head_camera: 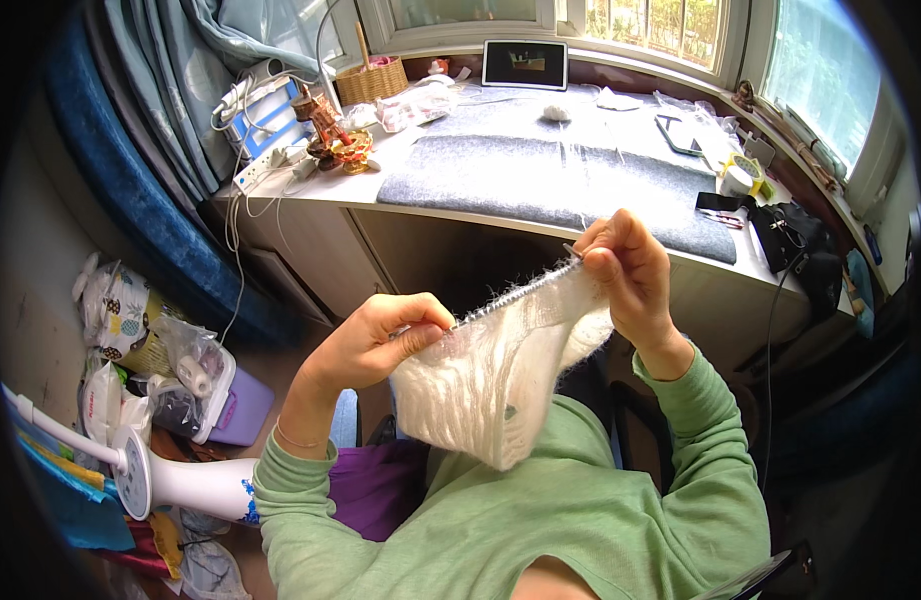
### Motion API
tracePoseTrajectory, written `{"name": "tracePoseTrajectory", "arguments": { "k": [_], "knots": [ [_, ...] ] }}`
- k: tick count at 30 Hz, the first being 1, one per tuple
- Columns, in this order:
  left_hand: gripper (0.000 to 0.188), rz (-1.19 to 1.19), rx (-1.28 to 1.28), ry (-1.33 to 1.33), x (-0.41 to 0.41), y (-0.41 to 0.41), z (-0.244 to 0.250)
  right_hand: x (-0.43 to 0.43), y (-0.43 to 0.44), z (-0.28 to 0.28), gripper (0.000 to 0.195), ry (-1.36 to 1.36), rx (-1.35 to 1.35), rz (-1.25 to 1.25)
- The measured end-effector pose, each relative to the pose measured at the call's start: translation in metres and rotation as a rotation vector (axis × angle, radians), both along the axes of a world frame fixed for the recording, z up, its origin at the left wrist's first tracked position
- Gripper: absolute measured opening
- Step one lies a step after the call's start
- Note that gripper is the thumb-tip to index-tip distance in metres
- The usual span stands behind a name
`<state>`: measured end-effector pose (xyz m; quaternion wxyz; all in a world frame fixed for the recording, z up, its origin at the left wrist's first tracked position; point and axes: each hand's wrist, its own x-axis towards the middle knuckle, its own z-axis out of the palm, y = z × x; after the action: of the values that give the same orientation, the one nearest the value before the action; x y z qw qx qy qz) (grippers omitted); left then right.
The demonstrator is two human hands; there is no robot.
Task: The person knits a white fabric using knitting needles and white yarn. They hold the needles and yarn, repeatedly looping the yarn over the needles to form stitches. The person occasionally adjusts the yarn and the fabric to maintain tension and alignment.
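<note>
A piece of fuzzy cream knitting (483, 382) hangs over my lap from a knitting needle (517, 298), whose shaft is lined with stitches. My left hand (389, 334) pinches the lower left end of the needle and the knitted edge between thumb and fingers. At the upper right end, my right hand (627, 259) grips the needle near its tip, which pokes out just left of the fingers. A thin strand of white yarn runs from there up over the desk edge towards a white ball of yarn (556, 112).
Before me stands a desk (325, 187) with a grey felt mat (460, 169). On it are a tablet (525, 64), a wicker basket (372, 80), a phone (678, 135) and a black bag (798, 240). To my left are a purple storage box (243, 405) and a white pedestal (198, 480).
</note>
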<state>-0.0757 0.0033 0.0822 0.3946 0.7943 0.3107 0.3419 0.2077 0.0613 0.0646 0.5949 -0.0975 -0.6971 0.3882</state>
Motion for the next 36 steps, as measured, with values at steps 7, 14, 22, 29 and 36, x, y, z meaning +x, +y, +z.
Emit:
{"name": "tracePoseTrajectory", "arguments": {
  "k": [7, 14, 22, 29, 36],
  "knots": [
    [0.015, 0.291, 1.057, 0.397, 0.026, -0.023, 0.060, 0.011, -0.006, 0.031, 0.019, 0.132, 0.248, -0.102],
    [0.017, 0.317, 0.854, 0.342, 0.034, -0.028, 0.050, -0.002, -0.026, 0.019, 0.018, 0.024, 0.219, -0.114],
    [0.020, 0.346, 0.499, 0.160, 0.057, -0.012, -0.009, -0.029, -0.022, -0.006, 0.021, -0.197, 0.342, -0.227],
    [0.022, 0.344, 0.268, -0.243, 0.072, -0.002, -0.026, -0.034, -0.013, -0.021, 0.016, -0.204, 0.141, -0.171],
    [0.024, 0.254, 0.560, -0.441, 0.068, -0.036, 0.011, -0.029, -0.056, 0.064, 0.018, -0.425, 0.466, -0.025]
  ]
}}
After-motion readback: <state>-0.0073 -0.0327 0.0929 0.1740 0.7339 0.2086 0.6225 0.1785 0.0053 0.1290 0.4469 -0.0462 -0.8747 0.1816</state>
